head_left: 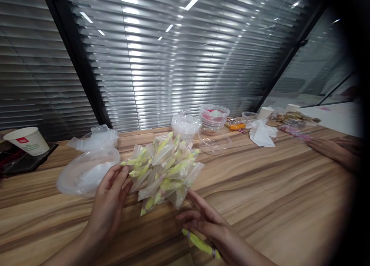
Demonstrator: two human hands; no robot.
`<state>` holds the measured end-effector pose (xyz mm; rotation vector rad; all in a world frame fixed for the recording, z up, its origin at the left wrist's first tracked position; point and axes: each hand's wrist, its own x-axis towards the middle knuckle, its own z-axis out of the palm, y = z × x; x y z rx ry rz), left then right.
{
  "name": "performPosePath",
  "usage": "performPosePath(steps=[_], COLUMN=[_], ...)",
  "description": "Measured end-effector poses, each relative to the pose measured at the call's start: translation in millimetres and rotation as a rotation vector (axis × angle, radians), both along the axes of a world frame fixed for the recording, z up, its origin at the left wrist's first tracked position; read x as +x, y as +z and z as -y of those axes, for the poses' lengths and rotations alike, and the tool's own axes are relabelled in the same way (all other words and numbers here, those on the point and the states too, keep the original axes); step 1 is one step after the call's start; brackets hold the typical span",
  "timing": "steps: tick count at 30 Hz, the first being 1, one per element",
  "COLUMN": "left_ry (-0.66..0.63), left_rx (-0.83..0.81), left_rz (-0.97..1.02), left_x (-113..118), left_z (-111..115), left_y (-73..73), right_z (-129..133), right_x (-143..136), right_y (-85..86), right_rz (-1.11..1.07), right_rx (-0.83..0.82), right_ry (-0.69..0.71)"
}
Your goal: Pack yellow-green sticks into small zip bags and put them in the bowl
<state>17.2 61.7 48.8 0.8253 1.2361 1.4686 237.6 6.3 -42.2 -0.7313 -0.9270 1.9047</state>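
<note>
A heap of small clear plastic bags (169,166) with yellow-wrapped candies inside sits on the wooden table in front of me. At its left edge my left hand (111,194) has thumb and fingers closed on the yellow tip of a wrapped candy (125,163). My right hand (209,221) is just to the right of the heap's lower edge, its index finger stretched toward the bags. A single yellow wrapped candy (201,244) pokes out below that hand, apparently held by the curled fingers, which partly hide it.
To the left are a clear plastic bowl (86,171) with white plastic bags in it and a paper cup (27,141). Stacked clear tubs (214,116), a round lid (214,141) and crumpled tissue (262,133) line the back. Another person's hand (332,148) rests at the right.
</note>
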Motion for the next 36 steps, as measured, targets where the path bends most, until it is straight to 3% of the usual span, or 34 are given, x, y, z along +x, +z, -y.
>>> performPosePath(steps=[13, 26, 36], left_ry=[-0.086, -0.062, -0.039], left_rx=[-0.017, -0.001, 0.029], left_rz=[-0.095, -0.099, -0.058], left_x=[-7, -8, 0], left_z=[-2, 0, 1], left_y=[-5.1, -6.1, 9.5], right_z=[2, 1, 0], right_x=[1, 1, -1], right_y=[3.4, 2.4, 6.7], right_rz=[0.042, 0.026, -0.016], right_rx=[-0.004, -0.003, -0.065], right_ry=[0.019, 0.027, -0.039])
